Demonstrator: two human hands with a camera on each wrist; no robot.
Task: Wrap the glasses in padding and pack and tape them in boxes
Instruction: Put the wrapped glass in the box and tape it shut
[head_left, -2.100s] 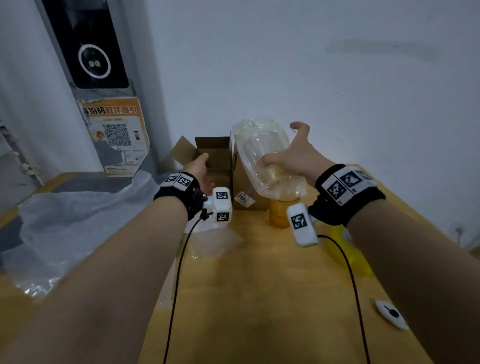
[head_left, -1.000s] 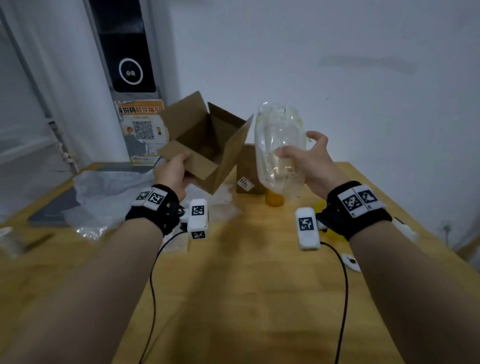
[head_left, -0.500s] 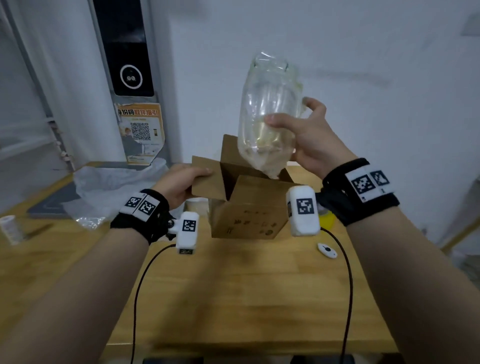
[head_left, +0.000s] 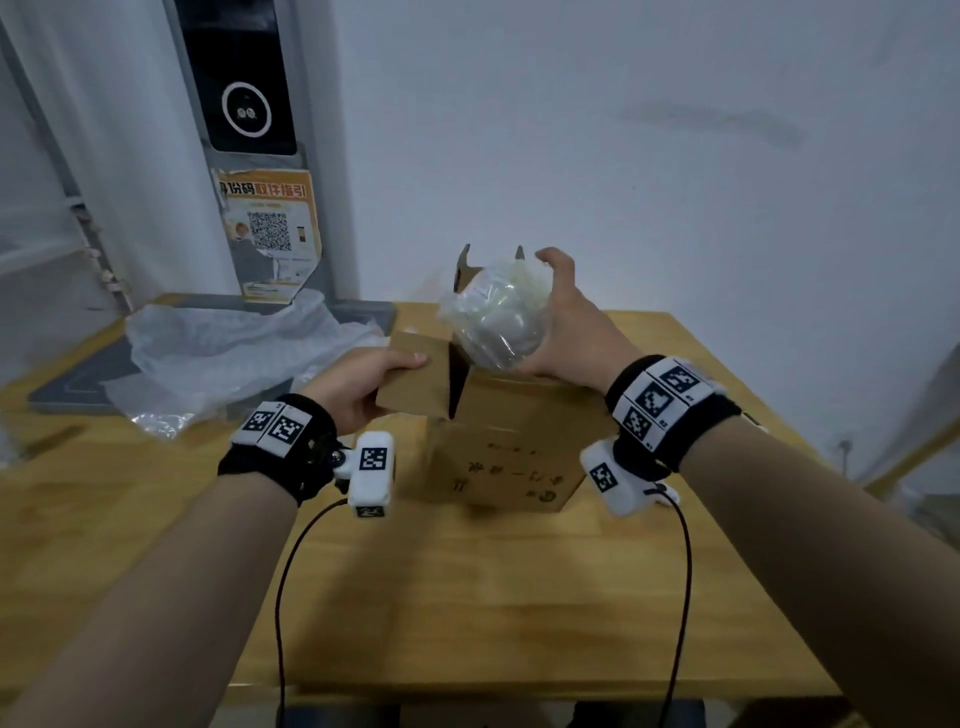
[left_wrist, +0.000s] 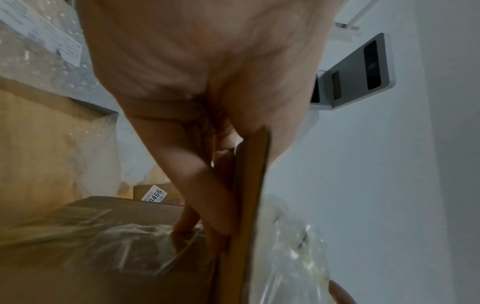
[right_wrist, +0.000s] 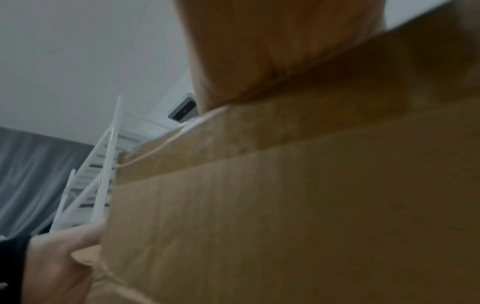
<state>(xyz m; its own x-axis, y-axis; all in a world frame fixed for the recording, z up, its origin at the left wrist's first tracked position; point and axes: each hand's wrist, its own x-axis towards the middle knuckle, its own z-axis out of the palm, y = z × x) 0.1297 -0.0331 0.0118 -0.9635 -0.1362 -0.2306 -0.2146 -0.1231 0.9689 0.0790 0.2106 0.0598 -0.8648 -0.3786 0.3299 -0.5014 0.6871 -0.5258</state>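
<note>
- Your right hand (head_left: 563, 332) has its fingers curled round the wrapped glass (head_left: 493, 325), thumb over the far side, palm against the bundle's right flank; it sits at the mouth of the box (head_left: 498, 447), lower end just entering.
- Your left hand (head_left: 358, 382) pinches the box's left flap (head_left: 415, 379), thumb on top and fingers (left_wrist: 207, 205) beneath the cardboard, holding it open.
- Expect the bundle to feel light but breakable: the glass inside is rigid and likely brittle, while the clear padding is soft and probably slippery, so it may slide within your grip.
- Hold it round the widest part of the body, not by loose ends of wrap, which would likely stretch or slip off.
- Squeeze only enough to stop sliding; the cushioning gives before the glass does.
- The flap is thin, bendable board; grip it near the fold if you want the box steadied on the tabletop (head_left: 467, 597).
- More loose padding (head_left: 234, 348) lies left of the box.
</note>
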